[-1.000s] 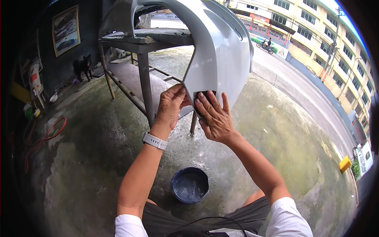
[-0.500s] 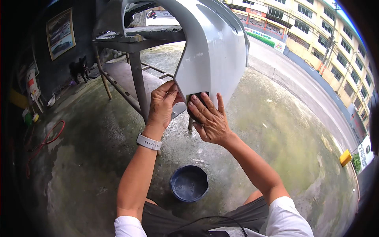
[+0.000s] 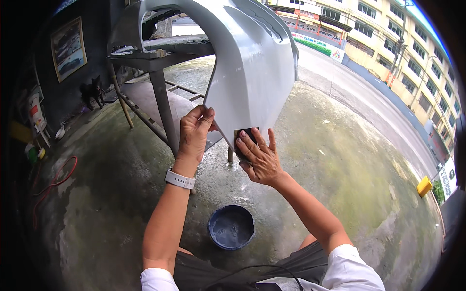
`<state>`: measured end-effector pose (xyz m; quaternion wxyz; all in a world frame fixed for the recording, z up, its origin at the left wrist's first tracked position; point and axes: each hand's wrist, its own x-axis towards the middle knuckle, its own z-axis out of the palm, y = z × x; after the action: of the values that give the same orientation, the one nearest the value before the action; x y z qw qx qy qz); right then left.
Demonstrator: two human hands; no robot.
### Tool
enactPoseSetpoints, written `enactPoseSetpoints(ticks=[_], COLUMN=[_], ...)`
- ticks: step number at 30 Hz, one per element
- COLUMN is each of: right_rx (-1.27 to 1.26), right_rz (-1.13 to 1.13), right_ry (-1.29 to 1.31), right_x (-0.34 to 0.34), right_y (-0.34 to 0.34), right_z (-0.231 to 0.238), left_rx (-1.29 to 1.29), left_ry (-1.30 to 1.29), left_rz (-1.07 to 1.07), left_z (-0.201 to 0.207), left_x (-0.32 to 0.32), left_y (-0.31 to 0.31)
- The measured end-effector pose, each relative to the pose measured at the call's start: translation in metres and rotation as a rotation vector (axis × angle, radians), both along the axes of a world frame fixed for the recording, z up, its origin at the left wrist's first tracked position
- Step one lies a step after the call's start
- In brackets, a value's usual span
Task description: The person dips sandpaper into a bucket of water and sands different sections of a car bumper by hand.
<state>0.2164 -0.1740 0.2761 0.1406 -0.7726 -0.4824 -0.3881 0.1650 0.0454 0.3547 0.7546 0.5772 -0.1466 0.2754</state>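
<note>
A grey car bumper (image 3: pixel 242 80) hangs down in front of me from a stand, its narrow end towards me. My left hand (image 3: pixel 194 138) pinches the bumper's left edge between thumb and fingers. Near the lower tip, my right hand (image 3: pixel 261 157) presses a black sanding pad (image 3: pixel 249 131) against the painted face. Its fingers lie over the pad, with the thumb low at the side; most of the pad is hidden under them.
The bumper rests on a metal stand (image 3: pixel 162 104). Below my hands, a dark blue basin (image 3: pixel 232 227) sits on the wet concrete floor. A red hose (image 3: pixel 63 179) lies at left, near a black dog (image 3: pixel 91 93). A street runs along the right.
The view has shifted slightly, and the bumper appears further left. My right hand and the pad have slid lower along the bumper. My left hand still pinches its edge.
</note>
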Motion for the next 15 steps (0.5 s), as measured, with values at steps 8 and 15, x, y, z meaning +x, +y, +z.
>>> enactPoseSetpoints(ticks=[8,15], right_rx=[0.218,0.01], right_rz=[-0.105,-0.074], right_ry=[-0.412,-0.106], right_x=[0.075,0.025], right_y=[0.075,0.021], right_z=[0.204,0.079], left_rx=[0.074,0.023], left_ry=[-0.058,-0.035], left_rz=[0.091,0.039], left_z=[-0.006,-0.003], left_x=[0.009,0.004], left_y=[0.002,0.004])
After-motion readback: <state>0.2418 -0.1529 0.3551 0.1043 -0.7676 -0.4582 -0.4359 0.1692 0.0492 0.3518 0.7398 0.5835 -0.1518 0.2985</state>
